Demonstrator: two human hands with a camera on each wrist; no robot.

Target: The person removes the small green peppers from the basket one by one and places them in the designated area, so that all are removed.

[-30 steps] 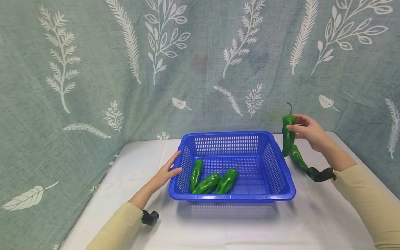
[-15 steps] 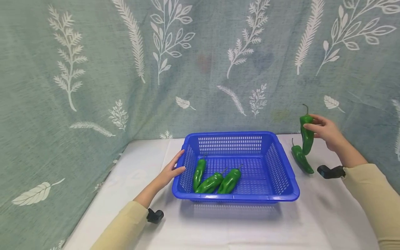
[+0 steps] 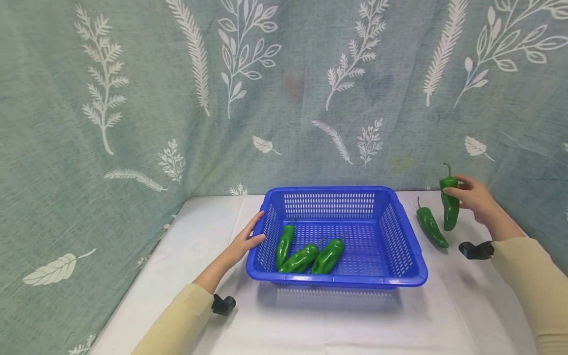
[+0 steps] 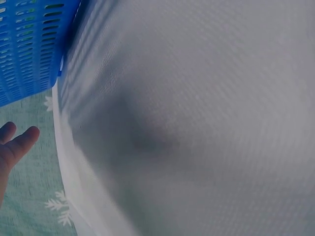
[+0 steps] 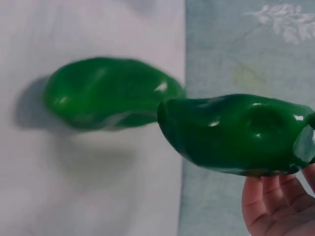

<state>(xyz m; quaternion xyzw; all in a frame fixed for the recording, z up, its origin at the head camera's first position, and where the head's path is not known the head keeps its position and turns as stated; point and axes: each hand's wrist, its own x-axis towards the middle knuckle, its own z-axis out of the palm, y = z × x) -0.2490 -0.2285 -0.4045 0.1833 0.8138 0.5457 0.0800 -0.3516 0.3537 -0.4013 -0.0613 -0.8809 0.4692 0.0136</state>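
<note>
My right hand (image 3: 477, 199) pinches a long green chili pepper (image 3: 450, 209) near its stem end and holds it upright above the right part of the table. To its left a second green chili pepper (image 3: 431, 228) lies on the cloth; in the right wrist view this lying pepper (image 5: 108, 93) is beyond the held pepper (image 5: 236, 135). My left hand (image 3: 241, 242), with fingers spread, rests at the left side of a blue plastic basket (image 3: 337, 279). Three more green peppers lie inside, at the left: a narrow pepper (image 3: 285, 244), a middle pepper (image 3: 301, 259) and a right pepper (image 3: 328, 256).
A white cloth (image 3: 284, 325) covers the table. Behind and to the left hangs a green curtain (image 3: 275, 167) with white leaf prints. Black wrist devices are on both sleeves, the left device (image 3: 224, 305) and the right device (image 3: 477, 250).
My right hand has carried the pepper rightward, away from the basket, then lower, so the lying pepper shows whole. The left hand stays at the basket's side. The view has shifted slightly.
</note>
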